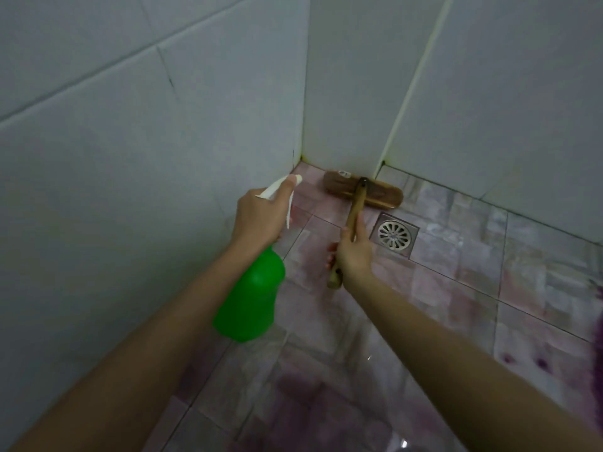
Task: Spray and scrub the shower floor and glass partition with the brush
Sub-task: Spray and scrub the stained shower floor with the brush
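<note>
Our forearms reach up from the bottom of the frame. At centre left, the left grip (261, 216) is wrapped round the neck of the green spray bottle (251, 298), a finger lying over its white nozzle, which points into the corner. Just right of centre, the right grip (354, 252) clasps the wooden handle of the brush (362, 190), whose head lies on the shower floor (456, 265) against the foot of the back wall (342, 93). We judge the floor scrub is in hand: we should press the bristles flat and work along the grout, wetting ahead of them. The drain (394, 235) sits just beside the head and could snag it. At the right edge lies a purple thing, perhaps a mat (598, 318).
</note>
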Demonstrator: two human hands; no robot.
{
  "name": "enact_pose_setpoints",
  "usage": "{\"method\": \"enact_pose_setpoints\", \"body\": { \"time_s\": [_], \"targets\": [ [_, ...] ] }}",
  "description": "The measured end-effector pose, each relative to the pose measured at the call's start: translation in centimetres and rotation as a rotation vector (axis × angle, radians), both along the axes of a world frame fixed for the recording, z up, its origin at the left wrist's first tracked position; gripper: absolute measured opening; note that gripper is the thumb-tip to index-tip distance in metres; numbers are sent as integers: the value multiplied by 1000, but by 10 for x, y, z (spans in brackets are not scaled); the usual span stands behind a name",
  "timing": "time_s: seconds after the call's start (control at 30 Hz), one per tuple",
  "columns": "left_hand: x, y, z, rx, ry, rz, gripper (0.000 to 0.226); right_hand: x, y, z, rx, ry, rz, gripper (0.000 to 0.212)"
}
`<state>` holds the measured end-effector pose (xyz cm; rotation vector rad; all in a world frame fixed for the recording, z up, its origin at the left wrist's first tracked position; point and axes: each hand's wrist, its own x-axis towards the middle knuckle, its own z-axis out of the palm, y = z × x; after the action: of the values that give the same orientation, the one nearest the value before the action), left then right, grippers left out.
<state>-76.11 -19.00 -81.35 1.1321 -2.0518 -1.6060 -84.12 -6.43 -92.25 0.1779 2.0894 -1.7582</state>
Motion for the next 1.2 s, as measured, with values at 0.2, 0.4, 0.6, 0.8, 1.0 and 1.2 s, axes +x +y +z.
{"method": "enact_pose_setpoints", "body": {
  "time_s": [0.2, 0.4, 0.6, 0.8, 1.0, 1.2],
  "targets": [
    [13, -18, 4, -33, 34, -31, 51, 3, -38, -19, 86, 55, -270, 50],
    [40, -44, 2, -87, 117, -23, 41, 5, -97, -17, 120, 170, -78, 49],
    [58, -49, 4, -46, 108, 4, 41, 15, -83, -24, 165, 173, -348, 51],
    [55, -42, 6, -5, 118, -3, 29, 5, -76, -21, 204, 237, -34, 49],
    [48, -35, 4, 51, 140, -34, 33, 15, -63, -25, 200, 206, -298, 53],
    [34, -19, 2, 23, 138, -74, 60, 4, -3, -18, 321, 294, 50, 51]
  ]
}}
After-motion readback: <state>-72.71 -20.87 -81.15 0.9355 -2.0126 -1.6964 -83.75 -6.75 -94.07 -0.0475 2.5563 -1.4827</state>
